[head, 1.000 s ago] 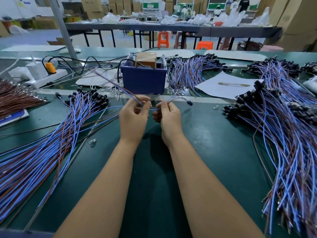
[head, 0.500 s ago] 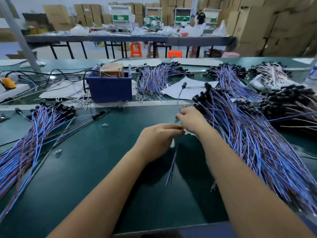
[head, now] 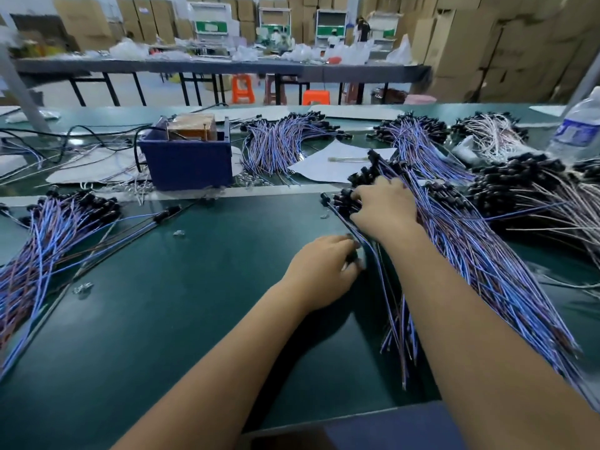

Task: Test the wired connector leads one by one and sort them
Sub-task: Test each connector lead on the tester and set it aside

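A big pile of blue-and-brown wired leads (head: 487, 271) with black connectors lies on the right of the green table (head: 194, 319). My right hand (head: 383, 209) rests on the pile's near-left end, fingers spread over the black connectors. One lead (head: 337, 212) lies along the pile's left edge with its black connector end free on the table. My left hand (head: 324, 267) grips this lead's wire just below the right hand. A second pile of leads (head: 48, 238) is spread at the left. The blue tester box (head: 186, 164) stands at the middle back.
More lead bundles (head: 285, 141) (head: 418, 138) and a heap of black connectors (head: 526, 180) lie behind, around a white paper sheet (head: 328, 164). A water bottle (head: 578, 131) stands far right. Small metal clips (head: 178, 233) lie on the table. Cables run at back left.
Both hands carried the lead from in front of the blue box to the right pile. The right hand, which held it upright, has lowered it onto the pile's edge.
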